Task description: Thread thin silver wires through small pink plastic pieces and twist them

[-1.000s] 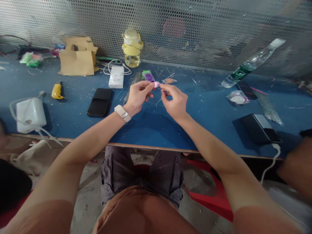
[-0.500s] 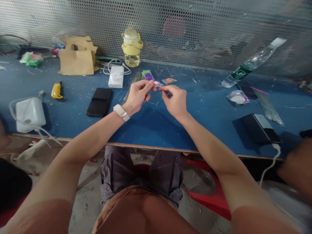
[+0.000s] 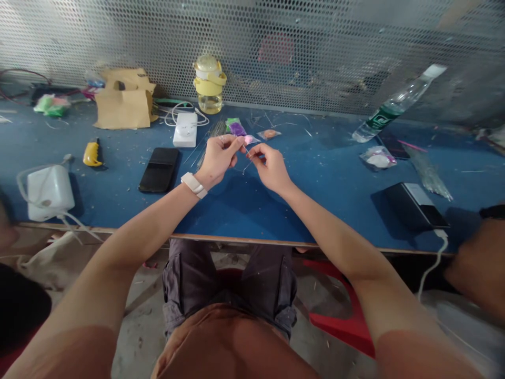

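Observation:
My left hand (image 3: 219, 159), with a pale band on its wrist, is closed in a pinch between thumb and forefinger. Opposite it, my right hand (image 3: 271, 167) pinches too, its fingertips close to the left ones. A thin wire (image 3: 247, 167) runs between the fingertips and bends down over the blue table; its ends are partly hidden. Just behind the fingers lie a small clear bag with a pink lump (image 3: 248, 139), a purple packet (image 3: 237, 129) and a bag with an orange lump (image 3: 270, 134). Beside my left hand spreads a bundle of thin wires (image 3: 213, 132).
Left of my hands are a black phone (image 3: 159, 169), a white charger (image 3: 185, 130), a yellow-handled tool (image 3: 92, 153) and brown paper (image 3: 123, 109). A yellow bottle (image 3: 210, 87) stands by the mesh. To the right, a water bottle (image 3: 394, 108) leans near a power bank (image 3: 414, 206).
My right hand has shifted left and slightly down, and its fingers have drawn together around the wire. My left hand stays nearly in place. The whole view has tilted a little.

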